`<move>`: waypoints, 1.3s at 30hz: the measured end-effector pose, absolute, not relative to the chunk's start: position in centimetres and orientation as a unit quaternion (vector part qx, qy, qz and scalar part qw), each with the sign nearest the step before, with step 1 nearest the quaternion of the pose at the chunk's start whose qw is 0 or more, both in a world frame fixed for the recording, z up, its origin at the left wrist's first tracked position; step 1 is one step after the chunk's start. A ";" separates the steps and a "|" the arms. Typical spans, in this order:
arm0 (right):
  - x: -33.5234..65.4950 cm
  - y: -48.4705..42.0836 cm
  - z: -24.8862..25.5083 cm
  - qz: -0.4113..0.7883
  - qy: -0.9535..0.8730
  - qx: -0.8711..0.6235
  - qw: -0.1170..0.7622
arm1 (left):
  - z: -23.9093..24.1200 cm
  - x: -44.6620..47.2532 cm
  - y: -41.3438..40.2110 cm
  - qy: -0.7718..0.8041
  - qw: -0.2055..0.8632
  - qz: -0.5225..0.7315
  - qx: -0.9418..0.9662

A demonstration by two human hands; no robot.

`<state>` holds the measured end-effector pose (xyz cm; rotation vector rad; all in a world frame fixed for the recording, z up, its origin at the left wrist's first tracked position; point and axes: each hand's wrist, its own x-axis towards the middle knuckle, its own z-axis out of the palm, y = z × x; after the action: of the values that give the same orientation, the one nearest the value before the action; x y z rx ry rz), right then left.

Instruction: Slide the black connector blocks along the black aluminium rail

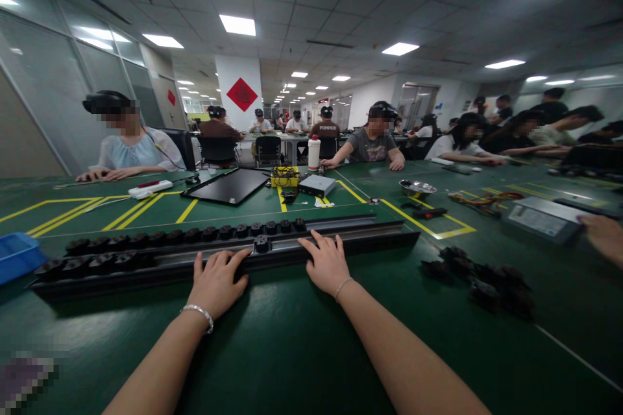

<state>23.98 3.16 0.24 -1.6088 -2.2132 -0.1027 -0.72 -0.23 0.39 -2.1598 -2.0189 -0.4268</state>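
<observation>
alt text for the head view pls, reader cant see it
Left hand and right hand lie flat on a long black rail across a green table; small black parts sit in rows on its left half. A loose pile of black parts lies to the right, a blue bin at far left.

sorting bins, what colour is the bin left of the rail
Blue bin, head view.
</observation>
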 end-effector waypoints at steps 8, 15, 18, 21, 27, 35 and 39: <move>23.9 3.2 0.3 -0.039 -0.794 -0.572 0.200 | 0.4 -0.7 -0.2 -0.676 0.074 -0.142 -0.720; 23.8 3.0 0.2 -0.051 -0.800 -0.566 0.190 | 0.6 -0.4 -0.4 -0.681 0.073 -0.136 -0.715; 23.6 2.9 0.2 -0.056 -0.809 -0.556 0.180 | 0.6 -0.3 -0.4 -0.683 0.077 -0.135 -0.714; 23.4 2.8 0.2 -0.058 -0.815 -0.552 0.166 | 0.5 -0.2 -0.4 -0.680 0.086 -0.139 -0.715; 23.2 2.8 -0.1 -0.053 -0.823 -0.538 0.171 | -0.1 0.1 -0.3 -0.666 0.099 -0.161 -0.722; 23.1 2.8 -0.2 -0.052 -0.828 -0.531 0.175 | -0.5 0.6 -0.3 -0.619 0.102 -0.166 -0.761; 23.0 2.8 -0.2 -0.048 -0.826 -0.533 0.177 | -0.5 0.6 -0.3 -0.618 0.106 -0.168 -0.761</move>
<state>23.03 2.77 -0.18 -1.5076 -2.3397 -0.1362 0.60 -0.26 -0.49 -2.2398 -1.8204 -0.4939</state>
